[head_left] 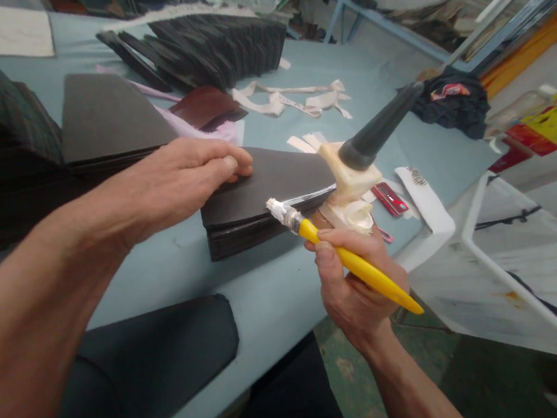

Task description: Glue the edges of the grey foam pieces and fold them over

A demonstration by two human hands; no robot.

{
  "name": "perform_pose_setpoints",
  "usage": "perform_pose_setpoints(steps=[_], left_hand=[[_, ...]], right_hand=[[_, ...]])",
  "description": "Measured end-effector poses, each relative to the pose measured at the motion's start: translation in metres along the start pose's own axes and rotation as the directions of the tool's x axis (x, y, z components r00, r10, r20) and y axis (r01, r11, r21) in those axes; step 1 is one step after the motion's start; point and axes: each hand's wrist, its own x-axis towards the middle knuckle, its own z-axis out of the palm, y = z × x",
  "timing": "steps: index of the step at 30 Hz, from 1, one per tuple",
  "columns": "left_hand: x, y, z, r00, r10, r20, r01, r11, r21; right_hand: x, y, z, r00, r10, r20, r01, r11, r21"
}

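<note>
My left hand (189,179) rests palm down, fingers together, on the near corner of a stack of dark wedge-shaped sheets (262,201). My right hand (358,287) grips a yellow-handled craft knife (350,268), whose tip is wrapped in white and points at the stack's edge. Just beyond that hand stands a black-handled tool (380,127) with a cream, crusted head (351,187). It leans over the end of the stack. The knife's blade is hidden by the white wrapping.
The pale blue table (287,282) holds a tall row of black pieces (205,49), another dark stack (107,118), a maroon piece (206,106), cream strips (290,97), a red object (388,198) and dark cloth (450,102). A white-framed sheet (506,263) stands at right.
</note>
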Motion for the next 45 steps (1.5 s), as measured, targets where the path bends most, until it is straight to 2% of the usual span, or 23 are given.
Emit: perform_pose_setpoints(steps=[10,16,20,24,28,33,39,45], left_hand=[[0.003,-0.01,-0.002,0.999,0.042,0.029,-0.04,0.997,-0.07],[0.002,-0.001,-0.002,0.999,-0.026,0.03,0.029,0.992,-0.124],[0.001,-0.001,-0.003,0.999,-0.019,0.049,0.025,0.992,-0.124],[0.002,-0.004,-0.004,0.999,0.006,0.051,0.0,0.993,-0.121],[0.002,-0.006,-0.004,0.999,-0.006,0.039,0.012,0.991,-0.132],[-0.001,-0.01,-0.004,0.999,0.037,0.04,-0.031,0.989,-0.141],[-0.003,-0.006,-0.004,1.0,-0.018,0.024,0.02,0.996,-0.089],[-0.003,0.004,-0.007,0.999,-0.053,0.006,0.053,0.998,-0.029]], right_hand=[[0.004,-0.024,0.015,0.998,-0.04,0.051,0.032,0.989,0.141],[0.006,-0.038,0.023,0.997,-0.048,0.065,0.036,0.984,0.174],[0.003,-0.05,0.033,0.996,-0.047,0.078,0.03,0.979,0.199],[-0.003,-0.066,0.039,0.992,-0.032,0.125,-0.005,0.958,0.287],[-0.006,-0.076,0.036,0.989,0.005,0.149,-0.056,0.939,0.341],[-0.004,-0.063,0.022,0.993,0.029,0.112,-0.059,0.957,0.283],[0.004,-0.034,0.012,0.999,0.014,0.042,-0.021,0.989,0.15],[0.007,-0.023,0.01,0.999,-0.013,0.043,0.01,0.998,0.069]])
